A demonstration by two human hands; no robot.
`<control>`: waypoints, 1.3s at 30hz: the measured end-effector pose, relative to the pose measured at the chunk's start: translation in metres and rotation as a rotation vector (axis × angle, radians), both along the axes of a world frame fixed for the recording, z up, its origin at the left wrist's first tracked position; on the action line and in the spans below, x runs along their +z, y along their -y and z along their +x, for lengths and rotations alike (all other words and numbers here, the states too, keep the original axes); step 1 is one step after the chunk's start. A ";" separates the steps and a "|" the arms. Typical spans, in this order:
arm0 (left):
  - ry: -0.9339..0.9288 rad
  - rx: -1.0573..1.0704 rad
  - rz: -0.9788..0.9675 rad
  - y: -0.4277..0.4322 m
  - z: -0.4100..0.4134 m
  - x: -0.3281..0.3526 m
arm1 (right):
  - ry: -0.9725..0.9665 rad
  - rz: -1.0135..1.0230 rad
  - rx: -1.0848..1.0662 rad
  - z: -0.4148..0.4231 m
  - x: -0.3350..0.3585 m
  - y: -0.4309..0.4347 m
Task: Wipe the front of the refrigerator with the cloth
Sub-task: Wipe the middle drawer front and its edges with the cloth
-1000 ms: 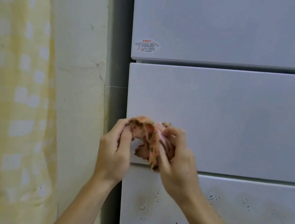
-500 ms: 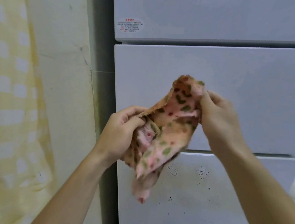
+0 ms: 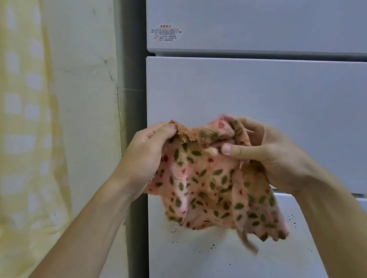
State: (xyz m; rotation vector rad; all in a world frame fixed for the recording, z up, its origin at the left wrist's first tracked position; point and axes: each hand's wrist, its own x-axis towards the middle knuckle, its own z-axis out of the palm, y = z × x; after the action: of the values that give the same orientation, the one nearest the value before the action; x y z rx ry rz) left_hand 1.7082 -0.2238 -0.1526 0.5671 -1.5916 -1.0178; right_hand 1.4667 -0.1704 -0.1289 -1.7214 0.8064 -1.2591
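Note:
A pink cloth [image 3: 211,192] with green leaf marks and red dots hangs spread between my two hands, in front of the white refrigerator [image 3: 269,106]. My left hand [image 3: 147,155] pinches its upper left corner. My right hand [image 3: 265,152] grips its bunched upper right edge. The cloth hangs in front of the seam between the middle and lower fridge panels; whether it touches the fridge I cannot tell. Dark specks dot the lower panel [image 3: 222,264] just under the cloth.
A sticker with red print [image 3: 166,32] sits on the upper panel's left corner. A pale wall [image 3: 85,63] runs left of the fridge, with a yellow checked curtain [image 3: 13,124] hanging further left.
The cloth went from a wad held by both hands to a spread sheet. My hands moved apart and the right hand came down level with the left.

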 end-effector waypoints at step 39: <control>-0.120 -0.422 0.215 0.020 -0.015 -0.032 | 0.537 -0.015 0.087 -0.012 -0.023 0.011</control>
State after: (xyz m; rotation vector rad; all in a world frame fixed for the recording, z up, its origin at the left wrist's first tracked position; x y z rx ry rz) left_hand 1.6932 -0.2438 -0.1845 0.3086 -1.5369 -1.5230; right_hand 1.4551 -0.1812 -0.1520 -1.3148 0.3992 -1.5688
